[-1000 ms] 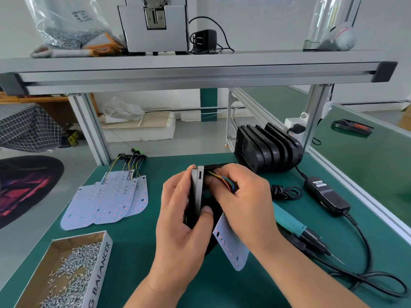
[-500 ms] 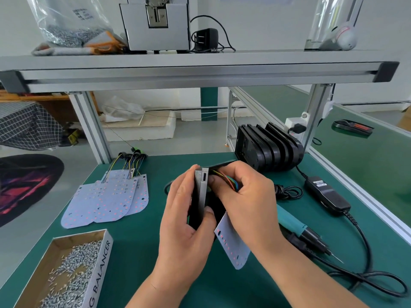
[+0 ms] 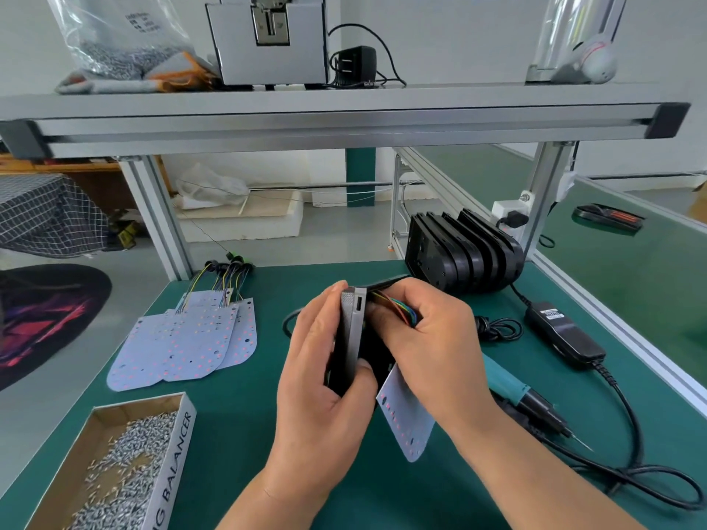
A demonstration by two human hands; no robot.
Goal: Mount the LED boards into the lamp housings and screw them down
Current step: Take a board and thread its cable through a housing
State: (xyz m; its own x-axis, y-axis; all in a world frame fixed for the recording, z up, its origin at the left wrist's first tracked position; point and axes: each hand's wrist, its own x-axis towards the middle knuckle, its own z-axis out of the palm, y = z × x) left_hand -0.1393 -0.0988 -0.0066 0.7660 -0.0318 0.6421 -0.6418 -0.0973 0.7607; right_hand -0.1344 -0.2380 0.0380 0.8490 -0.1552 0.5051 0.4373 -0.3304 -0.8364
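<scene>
**One board in hand, none seen screwed down**

At the near left, an open box of screws (image 3: 114, 472) stands on the green table (image 3: 237, 434). Just beyond it, several spare LED boards (image 3: 187, 338) lie fanned out flat, their leads pointing far.

In the middle, the left hand (image 3: 325, 376) grips one black housing (image 3: 350, 334) on its edge above the table, with fingers and thumb curled round it. The right hand (image 3: 432, 346) is curled too and pinches the coloured wires (image 3: 398, 309) at the top of the housing. Their LED board (image 3: 405, 418) hangs tilted below this hand and is not seated.

At the far right, several housings (image 3: 463, 254) stand in a row, and I cannot tell if they are filled. The electric screwdriver (image 3: 531, 403) lies on the table to the right, with no hand on it.

I judge the task to be at an early stage: this board must be seated and screwed, and then the spare boards too.
</scene>
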